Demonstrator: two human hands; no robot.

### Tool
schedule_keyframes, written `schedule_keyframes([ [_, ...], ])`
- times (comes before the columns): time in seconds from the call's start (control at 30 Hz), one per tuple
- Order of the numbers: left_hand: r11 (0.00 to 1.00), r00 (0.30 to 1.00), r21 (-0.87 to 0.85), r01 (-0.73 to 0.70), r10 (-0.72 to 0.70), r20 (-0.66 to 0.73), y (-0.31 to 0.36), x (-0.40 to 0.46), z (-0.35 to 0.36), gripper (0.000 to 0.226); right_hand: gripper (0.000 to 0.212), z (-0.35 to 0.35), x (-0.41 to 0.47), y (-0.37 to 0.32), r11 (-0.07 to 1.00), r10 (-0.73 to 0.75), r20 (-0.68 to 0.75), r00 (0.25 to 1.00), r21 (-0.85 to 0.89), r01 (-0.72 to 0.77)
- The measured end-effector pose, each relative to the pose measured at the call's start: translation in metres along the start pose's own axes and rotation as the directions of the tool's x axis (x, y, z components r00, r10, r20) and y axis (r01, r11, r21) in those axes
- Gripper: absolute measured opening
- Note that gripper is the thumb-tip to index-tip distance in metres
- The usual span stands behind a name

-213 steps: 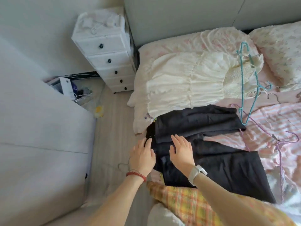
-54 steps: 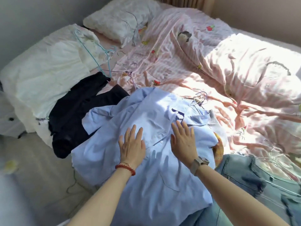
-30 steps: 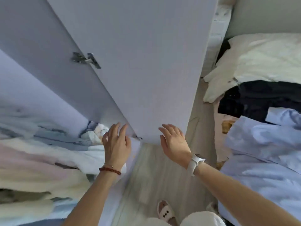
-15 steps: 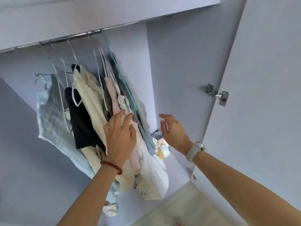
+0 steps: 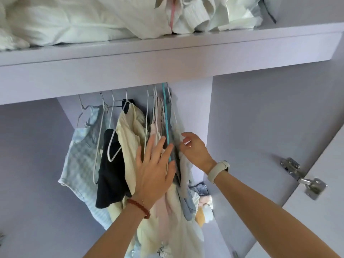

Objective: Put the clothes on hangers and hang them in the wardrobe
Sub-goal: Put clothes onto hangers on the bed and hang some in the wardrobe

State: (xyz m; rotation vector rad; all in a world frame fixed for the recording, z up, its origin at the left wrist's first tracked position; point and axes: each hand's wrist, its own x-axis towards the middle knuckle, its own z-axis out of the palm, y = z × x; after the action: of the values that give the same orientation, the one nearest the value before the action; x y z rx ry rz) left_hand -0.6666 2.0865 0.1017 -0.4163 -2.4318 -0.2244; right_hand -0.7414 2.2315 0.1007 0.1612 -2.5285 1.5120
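We keep left hand (image 5: 155,172) flat, fingers spread, pushing the hung clothes (image 5: 130,146) aside; right hand (image 5: 195,151) loosely curled, seemingly empty, just past the teal hanger (image 5: 166,116).

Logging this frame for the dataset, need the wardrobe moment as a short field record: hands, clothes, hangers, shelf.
setting: open wardrobe, seen from below
left hand: left hand flat, fingers straight, pressing the hanging clothes leftward
right hand: right hand, fingers curled at a pale garment right of the teal hanger; grip unclear
rail: hidden behind the shelf front; only hanger hooks show
empty hanger: white hanger lies over a black top
top shelf: top shelf holds white bedding
door hinge: door hinge, lower right
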Motion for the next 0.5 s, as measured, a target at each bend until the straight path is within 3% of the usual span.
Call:
schedule_keyframes([
  [0.13, 1.0, 0.999, 0.02, 0.013, -0.012, -0.033, -0.01, -0.006, 0.003, 0.045, 0.04, -0.015, 0.016, 0.004, 0.961, -0.156, -0.149, 0.976, -0.25, 0.116],
  [0.2, 1.0, 0.999, 0.003, 0.018, -0.018, -0.045, -0.011, -0.007, 0.004, 0.046, 0.033, -0.023, 0.027, 0.003, 0.937, -0.15, -0.094, 0.984, -0.33, 0.111],
  [0.3, 0.997, 0.997, -0.049, 0.054, -0.057, -0.056, -0.01, -0.008, 0.007, 0.046, 0.026, -0.03, 0.046, -0.008, 0.933, -0.038, 0.05, 0.998, -0.357, 0.054],
  [0.5, 0.983, 0.992, -0.156, 0.098, -0.109, -0.064, -0.008, -0.009, 0.008, 0.045, 0.027, -0.041, 0.047, -0.019, 0.945, -0.153, -0.174, 0.973, -0.314, 0.092],
])
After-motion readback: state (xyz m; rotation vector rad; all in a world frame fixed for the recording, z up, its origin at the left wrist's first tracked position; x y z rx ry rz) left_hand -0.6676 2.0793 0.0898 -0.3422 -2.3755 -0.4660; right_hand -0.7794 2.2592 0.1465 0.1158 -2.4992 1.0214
